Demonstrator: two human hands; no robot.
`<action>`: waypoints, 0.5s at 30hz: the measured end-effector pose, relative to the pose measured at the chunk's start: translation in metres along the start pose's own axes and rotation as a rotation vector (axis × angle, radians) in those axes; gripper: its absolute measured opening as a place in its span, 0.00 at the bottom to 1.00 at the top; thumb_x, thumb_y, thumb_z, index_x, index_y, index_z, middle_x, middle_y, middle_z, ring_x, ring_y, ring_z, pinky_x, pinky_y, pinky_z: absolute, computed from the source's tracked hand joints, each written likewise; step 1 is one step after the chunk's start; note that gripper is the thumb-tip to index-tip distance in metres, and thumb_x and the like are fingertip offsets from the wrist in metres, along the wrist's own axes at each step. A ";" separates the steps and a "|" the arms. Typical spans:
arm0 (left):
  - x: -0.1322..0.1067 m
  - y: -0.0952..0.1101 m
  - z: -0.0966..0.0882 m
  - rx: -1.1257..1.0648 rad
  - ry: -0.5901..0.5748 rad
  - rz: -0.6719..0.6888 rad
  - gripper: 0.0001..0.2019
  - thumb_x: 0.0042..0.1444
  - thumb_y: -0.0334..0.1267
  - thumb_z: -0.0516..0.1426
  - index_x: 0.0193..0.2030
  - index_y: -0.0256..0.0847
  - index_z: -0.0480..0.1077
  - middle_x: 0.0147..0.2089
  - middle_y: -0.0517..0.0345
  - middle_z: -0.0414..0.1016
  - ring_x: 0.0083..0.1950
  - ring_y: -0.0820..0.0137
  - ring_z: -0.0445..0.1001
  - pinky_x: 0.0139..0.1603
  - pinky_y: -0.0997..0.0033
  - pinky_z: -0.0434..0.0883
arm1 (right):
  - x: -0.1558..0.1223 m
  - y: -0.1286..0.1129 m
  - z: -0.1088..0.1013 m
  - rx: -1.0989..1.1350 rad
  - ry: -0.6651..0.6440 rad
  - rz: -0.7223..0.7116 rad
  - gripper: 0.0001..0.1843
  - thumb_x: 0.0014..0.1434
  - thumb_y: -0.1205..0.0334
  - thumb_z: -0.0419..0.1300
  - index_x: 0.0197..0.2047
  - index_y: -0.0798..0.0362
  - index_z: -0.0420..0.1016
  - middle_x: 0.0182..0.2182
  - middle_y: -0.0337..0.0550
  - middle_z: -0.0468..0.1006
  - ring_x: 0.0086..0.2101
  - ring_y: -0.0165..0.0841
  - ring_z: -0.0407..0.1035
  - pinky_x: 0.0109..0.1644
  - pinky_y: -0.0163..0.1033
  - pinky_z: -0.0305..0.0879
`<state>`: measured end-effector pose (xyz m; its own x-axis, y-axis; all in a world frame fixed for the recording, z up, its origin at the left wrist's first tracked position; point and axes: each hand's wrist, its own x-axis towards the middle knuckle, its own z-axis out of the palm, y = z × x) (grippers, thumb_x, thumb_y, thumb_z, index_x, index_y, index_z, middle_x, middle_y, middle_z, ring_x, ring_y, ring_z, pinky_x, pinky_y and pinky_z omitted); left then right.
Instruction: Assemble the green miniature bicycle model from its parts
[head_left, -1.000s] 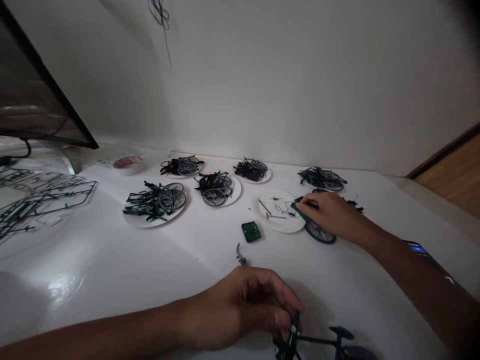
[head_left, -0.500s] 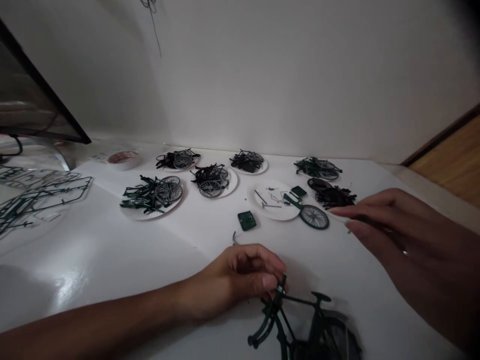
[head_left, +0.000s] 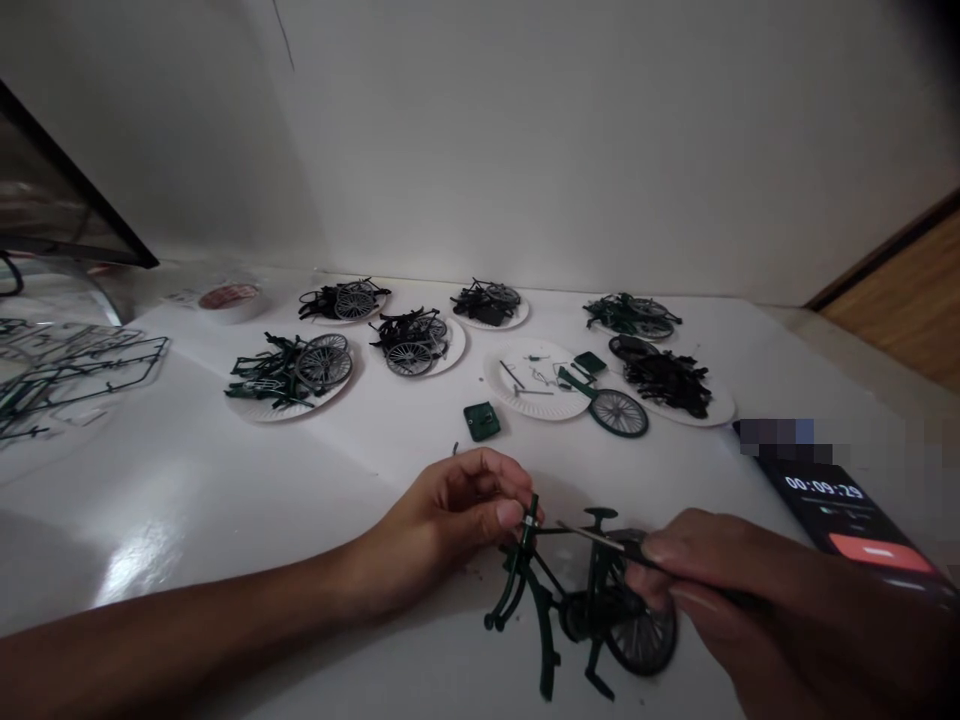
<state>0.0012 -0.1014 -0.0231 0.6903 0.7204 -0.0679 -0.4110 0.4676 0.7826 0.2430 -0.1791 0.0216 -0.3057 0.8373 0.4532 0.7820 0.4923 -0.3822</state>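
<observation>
Model bicycle [head_left: 581, 610] stands upright between hands. Left hand [head_left: 450, 510] closed, pinching its steering head. Right hand [head_left: 720, 590] closed round thin tool [head_left: 592, 537], tip aimed at that head. Judgement: firm pinch, steady frame, level tool, small movements. Phone [head_left: 840, 505] lies beyond right hand.

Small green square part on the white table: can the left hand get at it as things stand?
Probably yes: the small green square part lies uncovered close beyond the left hand, though that hand is busy pinching the dark green model bicycle.
</observation>
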 end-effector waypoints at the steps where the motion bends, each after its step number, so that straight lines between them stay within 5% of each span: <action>1: 0.000 0.000 0.001 -0.002 0.002 0.003 0.08 0.62 0.32 0.65 0.45 0.34 0.71 0.41 0.55 0.74 0.39 0.77 0.71 0.41 0.78 0.66 | 0.001 0.000 0.000 0.022 -0.008 -0.012 0.06 0.65 0.56 0.60 0.44 0.41 0.78 0.31 0.38 0.84 0.29 0.32 0.80 0.28 0.30 0.76; 15: 0.002 0.003 0.001 -0.003 0.025 -0.011 0.08 0.61 0.30 0.64 0.44 0.34 0.70 0.40 0.55 0.73 0.39 0.76 0.71 0.42 0.77 0.67 | 0.003 -0.004 0.006 -0.025 -0.112 -0.006 0.06 0.69 0.58 0.56 0.46 0.39 0.73 0.34 0.31 0.83 0.33 0.29 0.80 0.33 0.32 0.75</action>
<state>0.0017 -0.0989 -0.0202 0.6799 0.7276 -0.0917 -0.4055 0.4772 0.7797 0.2358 -0.1772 0.0202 -0.3681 0.8562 0.3625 0.7929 0.4926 -0.3586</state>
